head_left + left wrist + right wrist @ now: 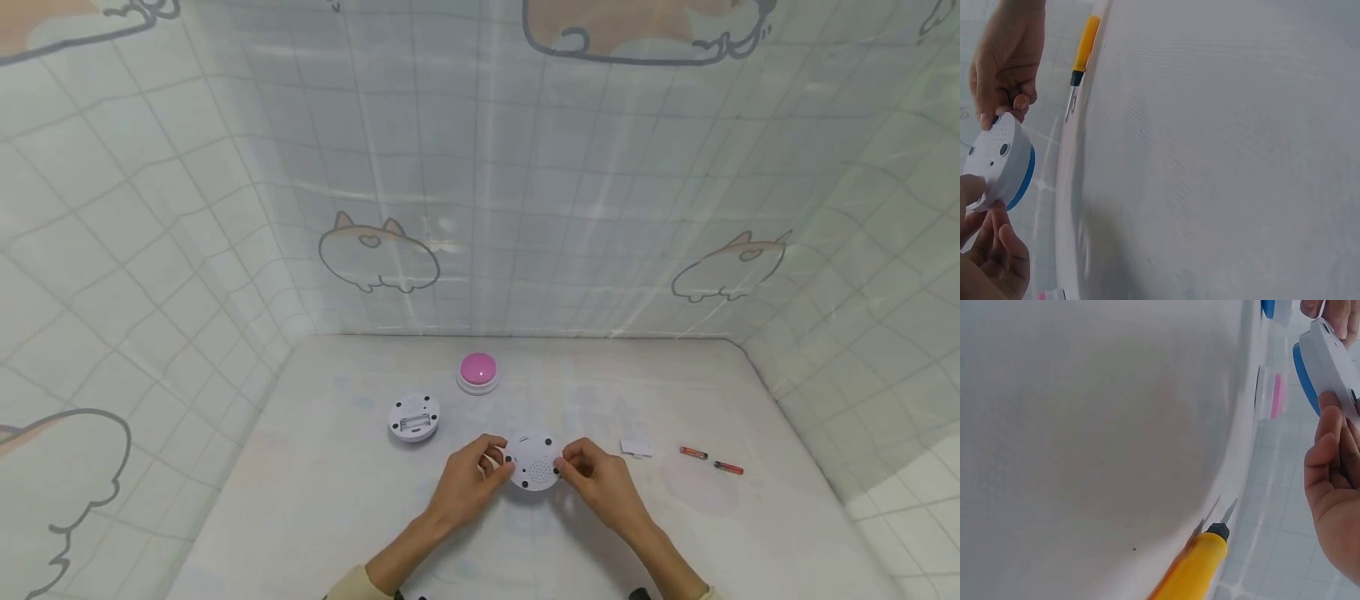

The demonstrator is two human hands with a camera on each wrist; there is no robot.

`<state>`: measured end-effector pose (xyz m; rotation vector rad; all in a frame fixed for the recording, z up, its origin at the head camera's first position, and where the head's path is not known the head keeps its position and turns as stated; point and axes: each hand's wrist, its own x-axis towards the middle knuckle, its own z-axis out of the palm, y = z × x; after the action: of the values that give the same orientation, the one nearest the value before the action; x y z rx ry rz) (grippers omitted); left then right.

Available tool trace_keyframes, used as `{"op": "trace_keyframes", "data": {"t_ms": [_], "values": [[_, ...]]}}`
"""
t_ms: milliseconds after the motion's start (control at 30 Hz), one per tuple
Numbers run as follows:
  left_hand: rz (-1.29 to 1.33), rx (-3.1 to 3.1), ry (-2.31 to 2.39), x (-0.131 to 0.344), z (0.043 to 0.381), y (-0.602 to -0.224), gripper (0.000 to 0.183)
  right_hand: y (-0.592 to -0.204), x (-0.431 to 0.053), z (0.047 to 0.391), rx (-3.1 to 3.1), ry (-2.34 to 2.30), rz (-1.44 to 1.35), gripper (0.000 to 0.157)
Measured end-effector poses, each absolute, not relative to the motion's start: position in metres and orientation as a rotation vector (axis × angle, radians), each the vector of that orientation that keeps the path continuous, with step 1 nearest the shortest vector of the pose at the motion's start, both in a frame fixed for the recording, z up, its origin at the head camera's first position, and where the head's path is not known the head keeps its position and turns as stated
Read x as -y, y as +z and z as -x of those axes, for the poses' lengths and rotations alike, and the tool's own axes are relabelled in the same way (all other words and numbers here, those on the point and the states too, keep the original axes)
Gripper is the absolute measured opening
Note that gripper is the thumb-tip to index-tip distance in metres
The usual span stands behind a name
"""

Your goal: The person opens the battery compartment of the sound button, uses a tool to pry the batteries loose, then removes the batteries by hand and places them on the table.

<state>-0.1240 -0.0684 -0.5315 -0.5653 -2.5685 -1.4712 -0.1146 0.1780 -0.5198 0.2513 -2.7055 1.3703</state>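
A round white button unit (534,471) with a blue rim is held upside down just above the table, its underside with black feet and speaker holes facing up. My left hand (495,463) pinches its left edge and my right hand (567,467) pinches its right edge. In the left wrist view the unit (1000,159) sits between my left fingers (991,250) below and my right hand (1007,56) above. The right wrist view shows the unit's blue rim (1325,365) beside my right fingers (1335,481).
A pink button (477,372) stands at the back. A second upturned unit (414,417) with an open compartment lies left. A small white cover (636,448) and two red batteries (693,452) (728,467) lie right. A yellow screwdriver (1085,47) (1194,569) lies near my hands.
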Motion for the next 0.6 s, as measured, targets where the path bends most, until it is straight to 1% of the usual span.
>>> {"op": "trace_keyframes", "data": {"t_ms": [100,167,300,367,433,600], "values": [[0.576,2.589,-1.442,0.0681,0.1236,-0.5314,0.033,-0.5198,-0.1779,0.1148,2.704,1.385,-0.272,0.017],[0.596,2.607,-1.416,0.0683,0.1235,-0.5317,0.039,-0.5206,-0.1779,0.1149,2.707,1.365,-0.297,0.024],[0.681,2.672,-1.369,0.0701,0.1239,-0.5319,0.062,-0.5225,-0.177,0.1152,2.712,1.341,-0.345,0.038],[0.731,2.709,-1.365,0.0712,0.1242,-0.5315,0.074,-0.5237,-0.1762,0.1156,2.723,1.339,-0.351,0.041],[0.766,2.737,-1.361,0.0723,0.1242,-0.5315,0.082,-0.5243,-0.1752,0.1159,2.739,1.346,-0.345,0.042],[0.779,2.737,-1.328,0.0749,0.1249,-0.5326,0.084,-0.5253,-0.1734,0.1168,2.774,1.356,-0.342,0.041]]}}
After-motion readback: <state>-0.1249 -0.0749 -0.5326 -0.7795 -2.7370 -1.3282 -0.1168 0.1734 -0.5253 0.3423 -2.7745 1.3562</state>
